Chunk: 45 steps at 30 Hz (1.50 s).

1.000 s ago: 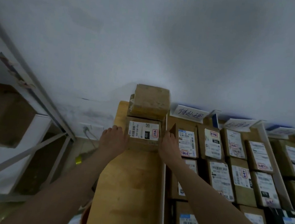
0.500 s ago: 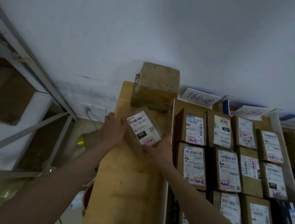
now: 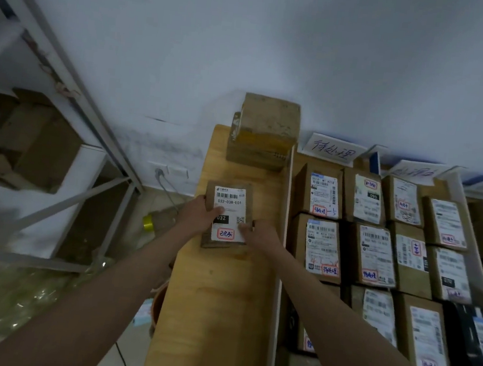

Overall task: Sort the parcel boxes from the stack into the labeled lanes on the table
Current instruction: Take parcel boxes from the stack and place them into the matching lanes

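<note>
We now hold the parcel box (image 3: 227,215) in both hands — left hand (image 3: 200,215), right hand (image 3: 258,233) — mid-frame, pulled off the stack (image 3: 265,133) and turned label-up since a second ago; lane choice comes next.

You've got one parcel (image 3: 226,215) between two hands, two stacked boxes (image 3: 265,131) at twelve o'clock, three lane signs (image 3: 333,149) (rightmost cut off), and over a dozen sorted boxes (image 3: 376,252) at three o'clock.
</note>
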Tool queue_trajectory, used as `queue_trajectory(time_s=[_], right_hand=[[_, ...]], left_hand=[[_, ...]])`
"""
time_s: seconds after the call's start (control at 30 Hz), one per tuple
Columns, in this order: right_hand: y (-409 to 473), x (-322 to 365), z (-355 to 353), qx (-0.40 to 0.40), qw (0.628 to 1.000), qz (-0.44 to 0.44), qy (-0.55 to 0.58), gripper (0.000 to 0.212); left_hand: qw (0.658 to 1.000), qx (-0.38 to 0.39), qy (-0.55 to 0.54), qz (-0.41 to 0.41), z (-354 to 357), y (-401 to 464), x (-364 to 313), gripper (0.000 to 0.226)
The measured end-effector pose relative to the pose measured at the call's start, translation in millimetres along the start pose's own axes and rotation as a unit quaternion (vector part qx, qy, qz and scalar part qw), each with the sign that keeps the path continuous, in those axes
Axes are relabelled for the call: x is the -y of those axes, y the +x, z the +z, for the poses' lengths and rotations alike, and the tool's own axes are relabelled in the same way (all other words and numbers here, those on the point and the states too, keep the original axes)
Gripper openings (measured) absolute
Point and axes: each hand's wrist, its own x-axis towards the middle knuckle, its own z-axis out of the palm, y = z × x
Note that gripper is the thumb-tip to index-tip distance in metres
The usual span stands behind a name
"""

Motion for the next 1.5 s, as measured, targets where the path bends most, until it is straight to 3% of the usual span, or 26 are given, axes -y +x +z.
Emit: queue_trajectory(time_s=[0.13,0.3,0.47,0.7,0.87,1.13,1.37,1.5], right_hand=[[-29.0,1.1,-13.7,-0.034,0.999,-0.004,0.023,0.025],[-82.3,5.7,-45.9,-0.087,0.995,-0.025,0.031,0.029],[-141.5,2.8,-81.3,-0.138,0.988,-0.053,0.041,0.03],[-211.9,-32.0,-116.0,-0.182,0.98,-0.052,0.057,0.031],[-258.6,-72.8,-131.4,-0.214,0.973,-0.057,0.068,0.039],[-330.2,-164.9,-146.5,-0.241,0.966,-0.048,0.079,0.042],[-381.7,-243.2,-141.2,-0.257,0.959,-0.042,0.109,0.016],[-400.1,-284.2,-136.8,-0.24,0.964,-0.014,0.114,0.028]], left_hand=[[1.0,0.017,-0.002,0.026,-14.2,-25.5,-15.9,0.051],[0.99,-0.034,0.117,0.076,-41.9,-71.7,-45.5,0.067],[0.946,-0.092,0.27,0.153,-55.8,-126.2,-78.3,0.06],[0.888,-0.136,0.381,0.219,-33.5,-192.2,-104.6,0.054],[0.864,-0.148,0.412,0.247,-1.0,-231.5,-118.4,0.057],[0.853,-0.143,0.416,0.28,73.2,-303.6,-143.0,0.053],[0.845,-0.122,0.425,0.3,136.0,-368.1,-144.2,0.054],[0.842,-0.112,0.432,0.303,170.5,-395.2,-143.0,0.055]])
